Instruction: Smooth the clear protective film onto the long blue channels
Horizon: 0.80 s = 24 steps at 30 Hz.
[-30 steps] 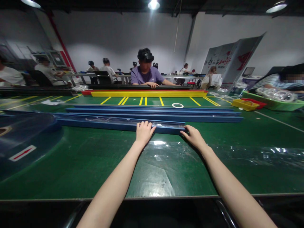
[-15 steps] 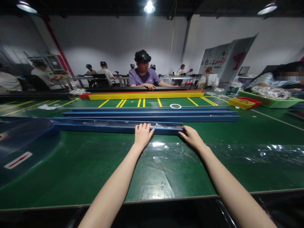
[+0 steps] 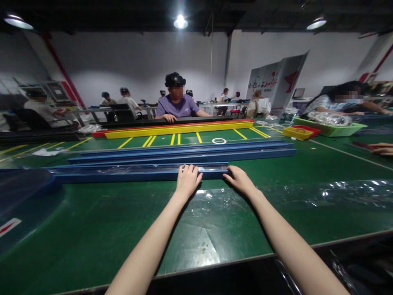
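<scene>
A long blue channel strip (image 3: 123,177) lies across the green table in front of me, with clear plastic film (image 3: 116,169) along its open top. My left hand (image 3: 188,180) is closed over the near wall of this strip, fingertips inside the channel and thumb on the front side. At the strip's right end, my right hand (image 3: 241,180) grips with the fingers over the end and the thumb in front; its fingertips are partly hidden. On the left, the strip passes behind a large clear, bluish plastic roll (image 3: 27,192) with a red-and-white label.
Beyond lie more blue strips (image 3: 245,155), then yellow (image 3: 184,128) and red ones. A clear sheet (image 3: 294,198) covers part of the table. A white ring (image 3: 219,141), a yellow tray (image 3: 297,133) and a green bin (image 3: 337,130) stand farther off. A co-worker (image 3: 178,104) sits opposite.
The view has turned a little rightward and tilted. My left hand has slid right along the blue strip, closer to my right hand, which stays at the strip's end.
</scene>
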Motion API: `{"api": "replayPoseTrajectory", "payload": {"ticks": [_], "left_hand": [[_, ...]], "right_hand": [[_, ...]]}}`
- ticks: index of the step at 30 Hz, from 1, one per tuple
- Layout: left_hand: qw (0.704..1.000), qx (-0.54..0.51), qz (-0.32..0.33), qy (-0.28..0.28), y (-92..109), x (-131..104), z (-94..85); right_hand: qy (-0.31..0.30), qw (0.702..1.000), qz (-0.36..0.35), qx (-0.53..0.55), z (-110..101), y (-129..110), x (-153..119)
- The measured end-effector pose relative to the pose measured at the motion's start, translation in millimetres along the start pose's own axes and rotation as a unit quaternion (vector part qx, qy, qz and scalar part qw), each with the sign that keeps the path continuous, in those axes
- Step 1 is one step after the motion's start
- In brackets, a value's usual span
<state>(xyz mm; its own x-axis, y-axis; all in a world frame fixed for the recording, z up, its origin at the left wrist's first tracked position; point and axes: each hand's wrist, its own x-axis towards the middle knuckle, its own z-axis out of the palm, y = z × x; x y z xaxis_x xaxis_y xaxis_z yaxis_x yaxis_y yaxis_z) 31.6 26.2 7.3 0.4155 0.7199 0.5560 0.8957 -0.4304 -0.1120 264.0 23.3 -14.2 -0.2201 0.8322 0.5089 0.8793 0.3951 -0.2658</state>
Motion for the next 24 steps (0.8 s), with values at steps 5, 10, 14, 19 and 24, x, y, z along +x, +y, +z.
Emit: {"api": "replayPoseTrajectory", "payload": {"ticks": [5,10,14,19,24], "left_hand": [[1.000,-0.009,-0.015,-0.008,16.2,5.4,5.8],[0.998,-0.019,-0.055,0.011,22.2,2.2,13.3],[0.998,-0.043,-0.052,0.010,18.7,-2.4,15.1],[0.997,-0.064,-0.041,-0.002,15.9,-3.9,14.2],[0.998,-0.051,-0.046,-0.003,17.5,-2.8,13.1]], "right_hand": [[0.000,1.000,0.000,0.002,-0.1,-0.5,-0.1],[0.002,1.000,0.003,-0.004,1.0,-0.4,-0.1],[-0.005,1.000,-0.001,-0.007,0.8,0.6,-0.1],[-0.006,1.000,0.000,-0.007,-0.3,0.9,-0.6],[-0.019,0.999,0.002,-0.025,-2.0,0.0,-0.6]]}}
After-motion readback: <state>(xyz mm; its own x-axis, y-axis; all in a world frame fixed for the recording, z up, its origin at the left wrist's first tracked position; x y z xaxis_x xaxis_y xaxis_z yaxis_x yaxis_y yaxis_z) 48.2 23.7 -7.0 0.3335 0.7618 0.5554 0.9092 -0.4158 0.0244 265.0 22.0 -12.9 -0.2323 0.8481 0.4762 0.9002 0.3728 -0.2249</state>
